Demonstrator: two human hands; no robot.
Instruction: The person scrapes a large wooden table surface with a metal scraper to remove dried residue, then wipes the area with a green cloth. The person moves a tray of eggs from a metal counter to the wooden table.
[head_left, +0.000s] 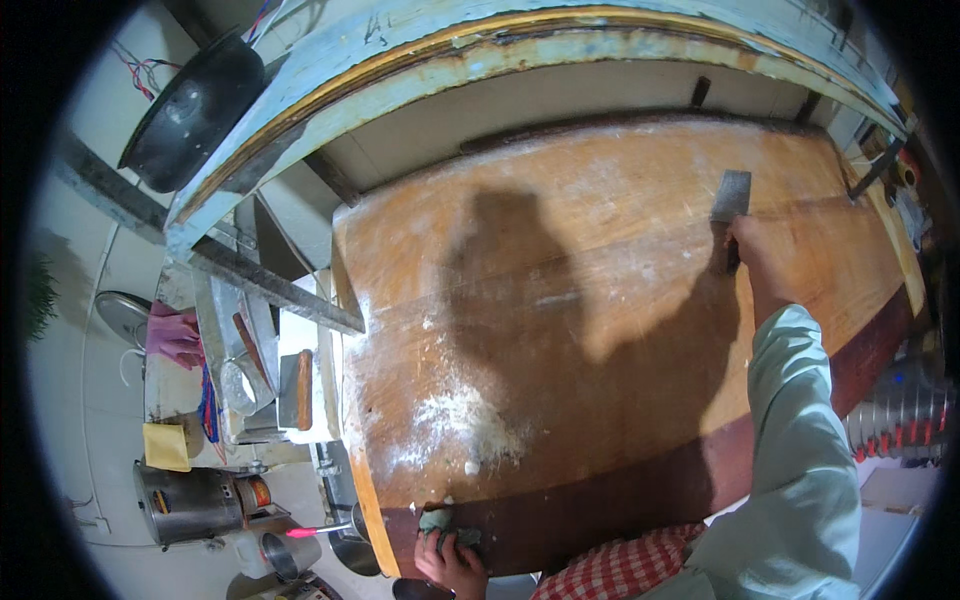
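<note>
Far out over the wooden worktop (637, 300), my right hand (742, 240) grips the dark handle of a cleaver or flat-bladed scraper (732, 195), its metal blade pointing away from me. At the near left edge, my left hand (450, 562) is closed on a greenish cloth (436, 519), which touches the board. White flour (465, 424) lies in a loose heap just beyond the cloth, with small crumbs around it. Thin flour streaks spread over the wood.
A pale shelf frame (480, 64) spans the worktop's far side, with a metal leg at the left. A wood-handled scraper (304, 390), a pink glove (174, 334) and a steel pot (191, 504) are on the left. A black pan (195, 112) is upper left.
</note>
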